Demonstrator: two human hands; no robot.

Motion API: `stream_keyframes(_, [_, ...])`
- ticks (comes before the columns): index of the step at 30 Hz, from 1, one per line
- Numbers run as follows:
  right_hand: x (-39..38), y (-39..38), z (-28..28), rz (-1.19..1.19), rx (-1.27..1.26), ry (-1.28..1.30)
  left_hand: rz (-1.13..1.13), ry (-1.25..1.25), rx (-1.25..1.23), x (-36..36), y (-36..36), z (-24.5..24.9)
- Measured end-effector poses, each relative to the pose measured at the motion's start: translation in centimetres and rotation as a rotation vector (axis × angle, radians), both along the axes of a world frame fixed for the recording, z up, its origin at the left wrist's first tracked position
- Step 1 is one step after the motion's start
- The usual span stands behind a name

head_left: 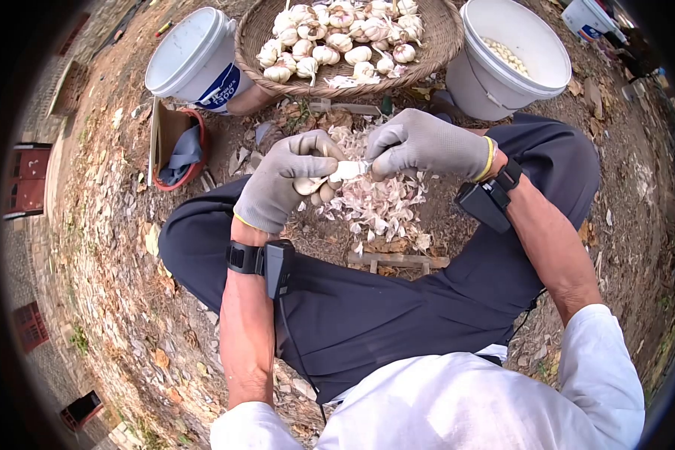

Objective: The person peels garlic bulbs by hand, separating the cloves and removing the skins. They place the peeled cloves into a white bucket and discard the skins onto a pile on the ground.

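Observation:
Grey work gloves cover both my hands, which meet in front of me over a heap of garlic skins (pixel 379 204). My left hand (pixel 286 174) is closed on white garlic cloves (pixel 347 172), with another pale piece lower against its fingers. My right hand (pixel 420 146) pinches at the right end of the same garlic, at its papery skin. The fingertips of both hands are only a short way apart. Beyond them a round wicker basket (pixel 249 46) holds many whole garlic bulbs (pixel 340 40).
A white bucket (pixel 495 97) with peeled cloves (pixel 506 56) inside stands right of the basket. Left of it is another white bucket (pixel 191 56) with a blue label. A red tub (pixel 195 169) holds a grey cloth. A wooden bar (pixel 397 260) lies near my legs.

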State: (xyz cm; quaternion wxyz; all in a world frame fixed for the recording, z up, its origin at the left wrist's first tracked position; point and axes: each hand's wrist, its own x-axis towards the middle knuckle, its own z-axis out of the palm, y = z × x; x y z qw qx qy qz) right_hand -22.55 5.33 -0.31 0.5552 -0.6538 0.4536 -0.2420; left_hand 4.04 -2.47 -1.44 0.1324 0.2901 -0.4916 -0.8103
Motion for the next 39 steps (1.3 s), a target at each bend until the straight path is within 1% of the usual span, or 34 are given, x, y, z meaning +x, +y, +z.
stream_keyframes(2, [0.1, 0.1, 0.0, -0.015, 0.045, -0.074, 0.006, 0.009, -0.017, 0.0, 0.1, 0.0])
stream_keyframes(5, [0.3, 0.3, 0.3, -0.047, 0.106, -0.11, 0.022, 0.023, -0.034, -0.2, 0.4, 0.3])
stream_keyframes(9, [0.8, 0.1, -1.0, -0.009, 0.048, -0.101, 0.033, 0.028, 0.001, -0.8, 0.8, 0.1])
stream_keyframes(11, [1.1, 0.3, -0.8, -0.079, 0.128, -0.085, 0.063, 0.03, 0.012, -1.0, 0.8, 0.0])
stream_keyframes(12, [1.3, 0.3, -0.9, -0.078, 0.127, -0.084, 0.094, 0.032, 0.023, -1.0, 0.8, -0.1])
stream_keyframes(14, [1.7, 0.3, -1.6, -0.18, 0.049, -0.055, 0.128, 0.022, 0.024, -1.1, 0.8, -0.3])
stream_keyframes(15, [1.9, 0.3, -2.4, -0.18, 0.049, -0.055, 0.16, 0.011, 0.027, -1.1, 0.8, -0.4])
stream_keyframes(17, [2.4, 0.2, -4.0, -0.224, -0.331, 0.092, 0.175, -0.009, 0.035, -1.0, 0.4, -1.1])
stream_keyframes(18, [2.6, 0.1, -3.9, -0.224, -0.333, 0.092, 0.19, -0.028, 0.04, -1.0, 0.2, -1.3])
stream_keyframes(21, [2.7, -0.2, -3.7, -0.262, -0.288, 0.148, 0.243, -0.018, 0.042, -0.7, 0.1, -1.4])
stream_keyframes(23, [1.8, -0.5, -3.7, -0.287, -0.054, 0.108, 0.283, -0.022, 0.032, -0.7, 0.1, -1.3])
stream_keyframes(24, [1.7, -0.3, -3.3, -0.369, 0.081, -0.001, 0.322, -0.026, 0.022, -0.7, 0.1, -1.3])
stream_keyframes(25, [1.7, -0.3, -2.8, -0.366, 0.081, -0.001, 0.325, -0.025, 0.023, -0.7, 0.1, -1.4])
stream_keyframes(27, [1.8, -0.1, -1.5, -0.492, 0.228, -0.325, 0.307, -0.013, 0.015, -0.6, 0.0, -1.6])
stream_keyframes(28, [1.8, 0.1, -0.5, -0.471, 0.271, -0.317, 0.308, -0.012, 0.015, -0.7, 0.0, -1.7])
stream_keyframes(31, [2.7, -0.1, -1.0, -0.464, 0.231, -0.346, 0.309, -0.03, 0.0, -1.1, 0.3, -1.7])
stream_keyframes(35, [2.8, -0.2, -1.2, -0.422, 0.251, -0.349, 0.326, -0.006, -0.024, -1.5, 0.8, -1.2])
stream_keyframes(37, [2.7, -0.2, -1.9, -0.435, 0.335, -0.558, 0.333, 0.002, -0.04, -1.7, 0.9, -1.0])
stream_keyframes(38, [2.6, -0.2, -2.3, -0.436, 0.335, -0.557, 0.337, 0.005, -0.023, -1.7, 1.0, -0.9])
stream_keyframes(39, [2.6, -0.2, -2.6, -0.429, 0.371, -0.616, 0.343, 0.008, -0.005, -1.7, 1.0, -0.9])
